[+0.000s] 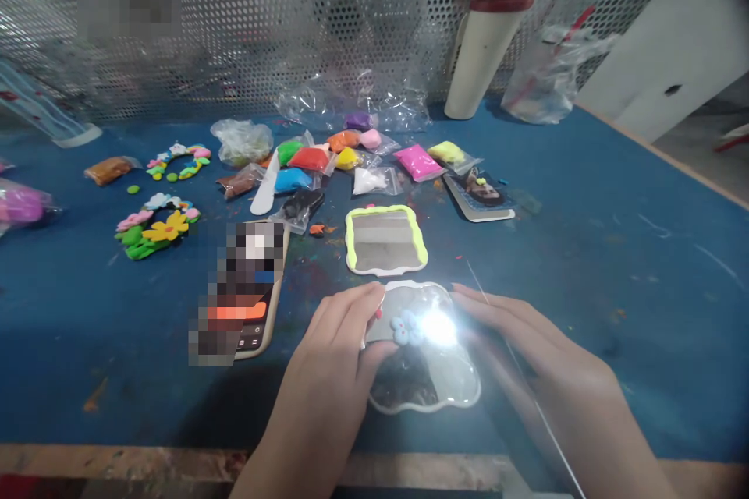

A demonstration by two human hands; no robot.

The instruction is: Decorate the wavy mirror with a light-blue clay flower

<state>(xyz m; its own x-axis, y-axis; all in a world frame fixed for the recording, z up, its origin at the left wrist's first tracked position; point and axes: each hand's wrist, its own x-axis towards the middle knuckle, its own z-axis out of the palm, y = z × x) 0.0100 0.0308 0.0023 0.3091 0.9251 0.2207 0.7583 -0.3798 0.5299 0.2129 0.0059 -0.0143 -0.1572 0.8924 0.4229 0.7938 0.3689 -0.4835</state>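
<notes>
A small wavy-edged mirror [409, 386] with a white rim lies low in front of me, a bright glare on its right half. Its left edge is held by my left hand [339, 351], thumb over the glass and fingers at the upper left rim. A pale blue flower-shaped clay piece [400, 330] shows near that thumb, and a bit of red peeks out by the fingers. On the right side, my right hand [538, 343] has its fingers stretched toward the rim; glare hides whether they touch. Just beyond is another mirror [383, 238] edged with yellow clay.
A phone [272, 312] lies left of the hands. Several bags of coloured clay, including red [310, 159], sit farther back beside a white spatula [266, 187]. Two decorated rings [167, 228] are at left. A tumbler [488, 51] and plastic cup [544, 78] stand behind.
</notes>
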